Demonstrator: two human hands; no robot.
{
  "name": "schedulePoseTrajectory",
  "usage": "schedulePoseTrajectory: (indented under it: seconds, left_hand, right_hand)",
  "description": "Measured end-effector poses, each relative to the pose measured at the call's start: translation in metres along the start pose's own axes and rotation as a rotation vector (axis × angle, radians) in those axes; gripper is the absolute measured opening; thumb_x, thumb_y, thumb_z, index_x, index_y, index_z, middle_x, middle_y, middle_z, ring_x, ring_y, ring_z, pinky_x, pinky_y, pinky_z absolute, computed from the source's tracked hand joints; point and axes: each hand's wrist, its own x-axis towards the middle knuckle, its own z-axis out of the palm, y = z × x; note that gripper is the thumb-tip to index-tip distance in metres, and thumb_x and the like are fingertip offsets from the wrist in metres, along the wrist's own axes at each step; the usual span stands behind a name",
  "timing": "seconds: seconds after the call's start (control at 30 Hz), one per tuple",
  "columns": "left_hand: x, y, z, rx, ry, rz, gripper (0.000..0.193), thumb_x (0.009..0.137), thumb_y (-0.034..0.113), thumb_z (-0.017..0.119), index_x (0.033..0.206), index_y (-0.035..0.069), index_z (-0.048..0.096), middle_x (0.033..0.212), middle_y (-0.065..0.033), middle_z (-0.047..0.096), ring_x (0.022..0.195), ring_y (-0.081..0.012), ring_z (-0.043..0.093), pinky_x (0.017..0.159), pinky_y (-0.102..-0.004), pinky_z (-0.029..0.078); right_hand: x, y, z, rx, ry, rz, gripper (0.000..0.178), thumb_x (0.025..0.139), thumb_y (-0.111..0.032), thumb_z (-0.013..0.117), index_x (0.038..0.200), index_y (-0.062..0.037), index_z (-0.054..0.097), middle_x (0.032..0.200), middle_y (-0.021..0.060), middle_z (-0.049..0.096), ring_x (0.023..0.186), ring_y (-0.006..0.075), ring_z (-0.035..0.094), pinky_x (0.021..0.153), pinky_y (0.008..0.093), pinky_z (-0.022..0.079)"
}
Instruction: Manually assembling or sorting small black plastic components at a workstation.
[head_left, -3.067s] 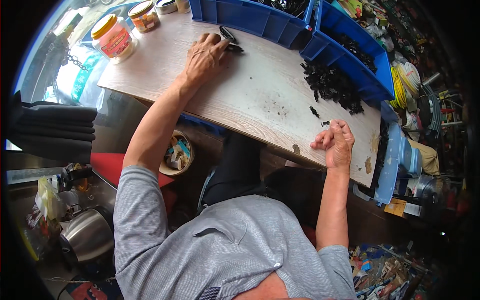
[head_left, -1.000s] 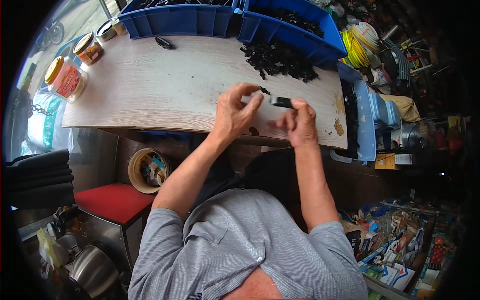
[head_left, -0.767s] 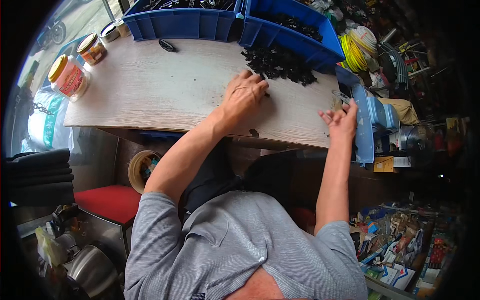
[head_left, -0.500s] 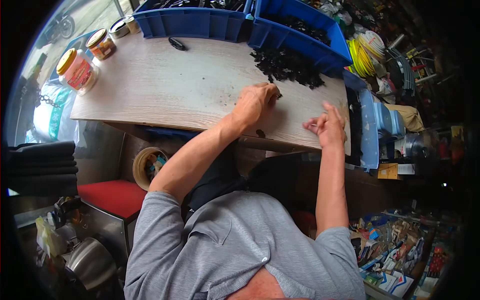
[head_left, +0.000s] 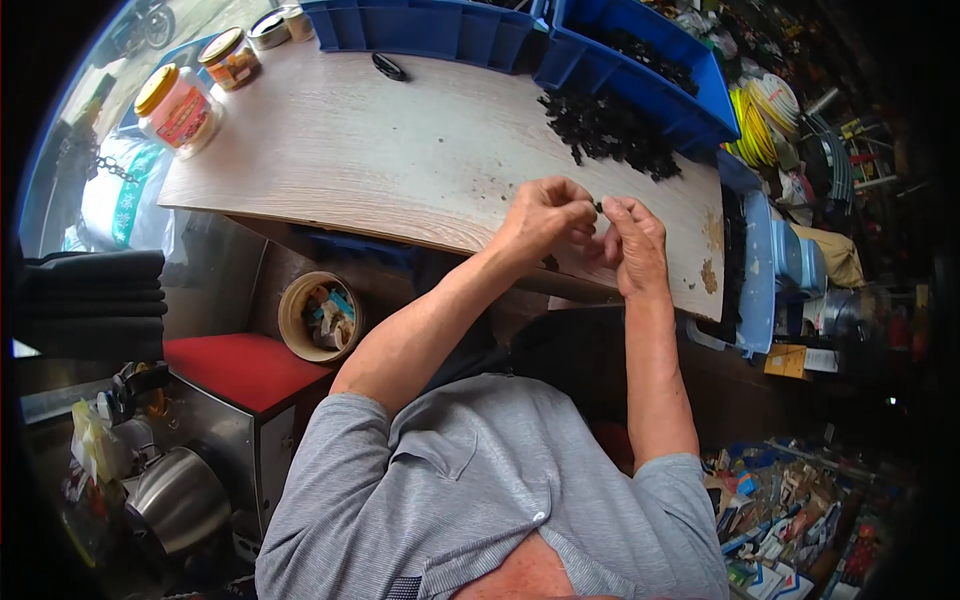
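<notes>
I see the right hand (head_left: pixel 641 240) pinching a small dark piece (head_left: pixel 599 207) near the front edge of the table (head_left: pixel 340 150); the left hand (head_left: pixel 545 218) curls narrowly beside it, whether gripping I cannot tell. A loose pinch could, I think, drop it over that edge.

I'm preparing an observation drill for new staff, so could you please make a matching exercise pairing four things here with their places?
Things
1. Small dark piece
2. Pile of black parts
3. Black oval object
4. Pink-labelled jar

Places
A. On the table, just in front of the left blue bin
B. Near the table's left end
C. Between the left hand and the right hand, at their fingertips
D. Just in front of the right blue bin

Pairs: 1-C, 2-D, 3-A, 4-B
</notes>
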Motion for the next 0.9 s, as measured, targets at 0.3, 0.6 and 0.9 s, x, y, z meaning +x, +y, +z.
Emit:
schedulePoseTrajectory:
  seconds: [0.3,0.6,0.9]
  left_hand:
    - [0.006,0.001,-0.004,-0.179,0.119,-0.012,0.010,0.091,0.004,0.067,0.094,-0.004,0.063,0.087,-0.0129,0.069,0.072,-0.0152,0.067,0.068,-0.0262,0.059]
    - [0.000,-0.001,-0.021,0.189,0.061,0.110,0.016,0.091,0.009,0.068,0.100,-0.003,0.064,0.085,-0.0073,0.068,0.069,-0.0120,0.063,0.062,-0.0257,0.052]
    - [0.045,0.120,-0.223,1.941,0.642,0.675,0.040,0.084,0.005,0.062,0.124,0.012,0.064,0.133,-0.0107,0.059,0.128,-0.0337,0.050,0.102,-0.0446,0.048]
  right_hand:
    - [-0.001,-0.005,0.009,0.132,-0.055,-0.070,0.037,0.092,-0.028,0.070,0.115,-0.0010,0.059,0.053,0.0032,0.052,0.048,0.0169,0.057,0.048,0.0332,0.053]
    - [-0.007,-0.004,0.016,0.114,-0.065,-0.028,0.024,0.089,-0.021,0.075,0.102,-0.0046,0.064,0.052,0.0013,0.051,0.047,0.0153,0.058,0.047,0.0326,0.053]
    - [-0.004,-0.001,0.017,0.145,-0.020,-0.031,0.019,0.093,-0.025,0.070,0.097,-0.0084,0.061,0.050,0.0040,0.050,0.051,0.0191,0.062,0.045,0.0375,0.058]
